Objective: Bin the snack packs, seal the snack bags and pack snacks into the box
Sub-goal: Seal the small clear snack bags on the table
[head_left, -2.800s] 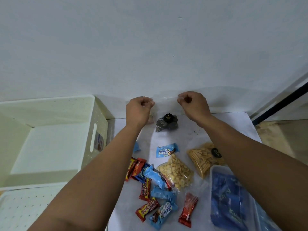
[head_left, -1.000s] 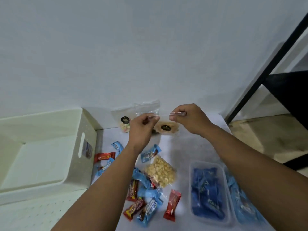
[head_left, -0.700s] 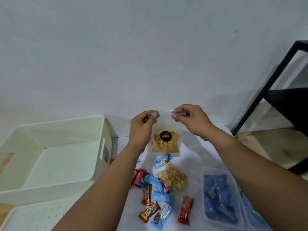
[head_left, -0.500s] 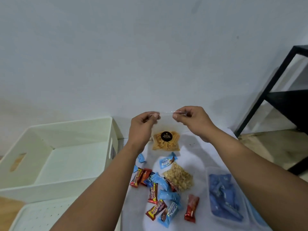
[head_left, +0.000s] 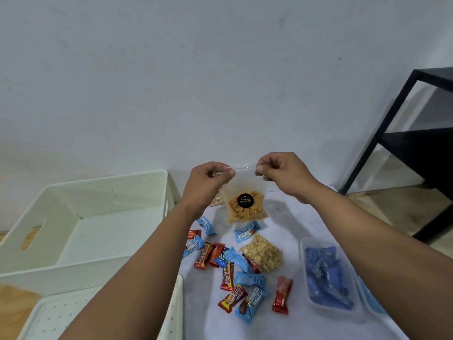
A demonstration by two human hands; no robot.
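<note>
A clear zip bag of orange snack sticks point(head_left: 245, 203) with a round black label hangs above the white table point(head_left: 289, 217). My left hand point(head_left: 208, 179) pinches its top left corner and my right hand point(head_left: 279, 171) pinches its top right corner. Below it lie a clear bag of pale round snacks point(head_left: 263, 252) and several red and blue snack packs point(head_left: 229, 268). A white perforated bin point(head_left: 81, 217), with nothing in it, stands at the left. A clear plastic box point(head_left: 328, 278) at the right holds blue packs.
Part of another snack bag point(head_left: 217, 199) peeks out behind my left wrist. A second white perforated bin point(head_left: 81, 312) sits at the lower left. A black metal shelf point(head_left: 416, 143) stands at the right by the wall.
The earlier dark-snack bag is gone from my hands and I now hold the orange stick bag. Over the last second it was lifted off the table and hangs upright.
</note>
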